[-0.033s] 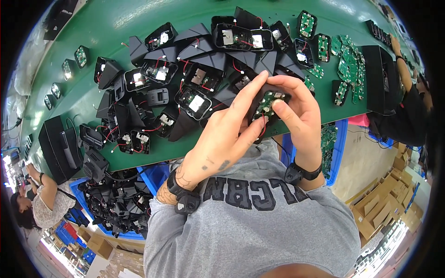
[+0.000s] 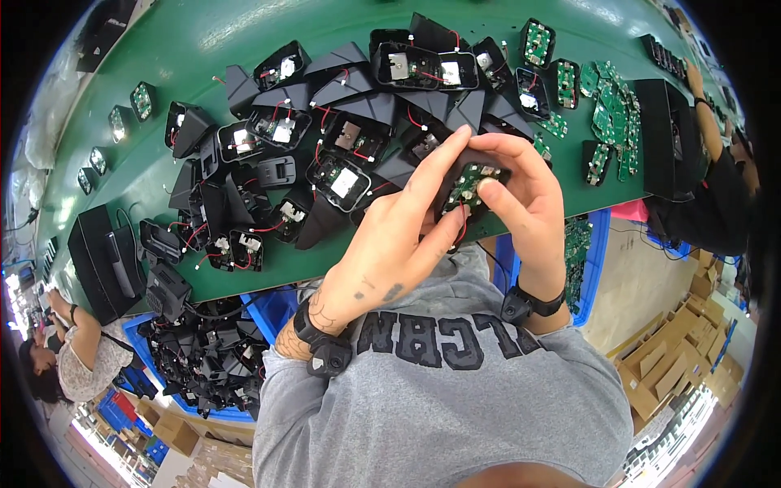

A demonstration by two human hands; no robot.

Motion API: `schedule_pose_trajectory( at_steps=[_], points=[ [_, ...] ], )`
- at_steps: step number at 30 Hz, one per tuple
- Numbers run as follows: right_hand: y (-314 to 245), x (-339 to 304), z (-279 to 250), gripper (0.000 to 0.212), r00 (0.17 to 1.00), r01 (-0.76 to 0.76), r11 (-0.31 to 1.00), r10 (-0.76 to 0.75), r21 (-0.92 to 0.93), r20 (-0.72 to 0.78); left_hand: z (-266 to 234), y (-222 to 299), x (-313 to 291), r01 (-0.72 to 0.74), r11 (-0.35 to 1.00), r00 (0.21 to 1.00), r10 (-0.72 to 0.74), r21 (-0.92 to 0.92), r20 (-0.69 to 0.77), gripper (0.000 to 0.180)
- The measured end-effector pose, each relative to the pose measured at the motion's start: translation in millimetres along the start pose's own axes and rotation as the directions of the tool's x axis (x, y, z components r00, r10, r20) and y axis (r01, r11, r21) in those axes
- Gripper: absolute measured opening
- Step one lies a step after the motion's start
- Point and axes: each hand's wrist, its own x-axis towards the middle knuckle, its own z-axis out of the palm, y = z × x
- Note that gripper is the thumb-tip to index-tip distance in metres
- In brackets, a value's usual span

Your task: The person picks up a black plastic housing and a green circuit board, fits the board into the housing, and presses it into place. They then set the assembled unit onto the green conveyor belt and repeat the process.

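Note:
Between my two hands is a small black plastic housing with a green circuit board (image 2: pixel 465 185) in it, held just over the table's near edge. My left hand (image 2: pixel 390 232) wraps its left side, the thumb low by a red wire (image 2: pixel 464 218) that runs down from the board. My right hand (image 2: pixel 529 187) curls round the other side, its thumb pressed on or beside the board's right part. The fingertips of both hands meet at the top of the housing. Its underside is hidden by my hands.
Many open black housings (image 2: pixel 342 180) with red wires crowd the green table (image 2: pixel 203 41). A pile of green circuit boards (image 2: pixel 614 122) lies at right, near a black box (image 2: pixel 667 138). Blue bins (image 2: pixel 598 260) stand below the edge. Other people work at both sides.
My left thumb has shifted very slightly near the red wire. Otherwise both hands keep their hold on the housing and the table looks the same.

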Motion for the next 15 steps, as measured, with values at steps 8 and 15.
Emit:
schedule_pose_trajectory(
  at_steps=[8,15],
  points=[
    [9.3,-4.9,-4.9,0.037,0.996,0.091,0.994,-0.09,0.056,-0.026,8.3,-5.8,9.3,-0.215,0.974,0.975,0.218,0.067,-0.041,0.064],
    [-18.7,2.7,-27.0,0.044,0.991,0.124,0.989,-0.127,-0.077,-0.038,16.1,4.9,22.4,-0.151,0.984,0.988,0.149,0.09,0.035,0.069]
  ],
)
